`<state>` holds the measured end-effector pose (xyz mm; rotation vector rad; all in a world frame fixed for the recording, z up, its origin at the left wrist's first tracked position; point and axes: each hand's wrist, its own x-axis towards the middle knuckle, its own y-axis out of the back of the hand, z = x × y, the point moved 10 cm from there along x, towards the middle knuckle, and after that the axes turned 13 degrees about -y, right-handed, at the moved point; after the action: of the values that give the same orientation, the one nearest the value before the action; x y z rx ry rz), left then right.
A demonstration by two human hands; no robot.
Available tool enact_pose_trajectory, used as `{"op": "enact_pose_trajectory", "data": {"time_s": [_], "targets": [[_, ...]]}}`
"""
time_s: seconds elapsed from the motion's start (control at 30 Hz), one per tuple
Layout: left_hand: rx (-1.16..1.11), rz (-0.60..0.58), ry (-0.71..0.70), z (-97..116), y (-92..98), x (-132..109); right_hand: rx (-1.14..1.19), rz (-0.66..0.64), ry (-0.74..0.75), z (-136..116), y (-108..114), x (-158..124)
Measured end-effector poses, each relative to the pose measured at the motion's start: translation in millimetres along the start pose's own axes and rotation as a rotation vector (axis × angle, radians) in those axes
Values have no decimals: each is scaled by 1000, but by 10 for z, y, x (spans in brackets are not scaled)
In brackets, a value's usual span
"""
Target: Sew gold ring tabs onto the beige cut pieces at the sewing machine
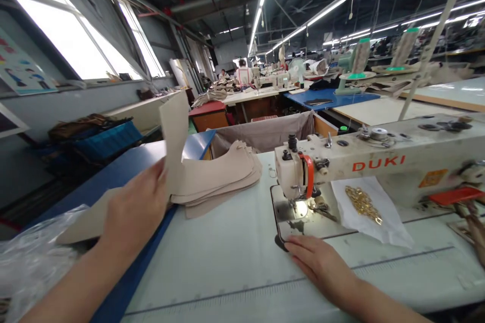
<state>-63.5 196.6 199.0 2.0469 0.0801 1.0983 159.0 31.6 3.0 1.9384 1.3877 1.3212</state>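
Observation:
My left hand (132, 207) is closed on a beige fabric piece (175, 126), which stands upright from the fingers. Just right of it, a stack of curved beige fabric pieces (223, 174) lies on the pale sewing table (227, 257). Another beige piece (85, 217) shows beyond my left wrist, partly hidden by it. My right hand (322, 265) rests flat, fingers stretched out, at the front left corner of the needle plate of the sewing machine (341, 161). The machine's lamp lights the spot under the presser foot. Nothing shows in the right hand.
Gold-coloured metal hardware (361, 202) lies on white paper (379, 212) beside the needle area. Clear plastic wrap (38, 262) lies at the lower left. A blue surface (125, 166) adjoins the table's left edge. Cones of thread (361, 58) stand behind the machine.

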Motion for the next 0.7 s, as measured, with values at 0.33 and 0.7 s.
{"op": "enact_pose_trajectory", "data": {"time_s": [0.33, 0.7], "targets": [[-112, -467, 56, 520, -2162, -156, -57, 84, 57, -6, 10, -21], [-18, -424, 210, -408, -1573, -519, -68, 50, 173, -8, -24, -69]]}}
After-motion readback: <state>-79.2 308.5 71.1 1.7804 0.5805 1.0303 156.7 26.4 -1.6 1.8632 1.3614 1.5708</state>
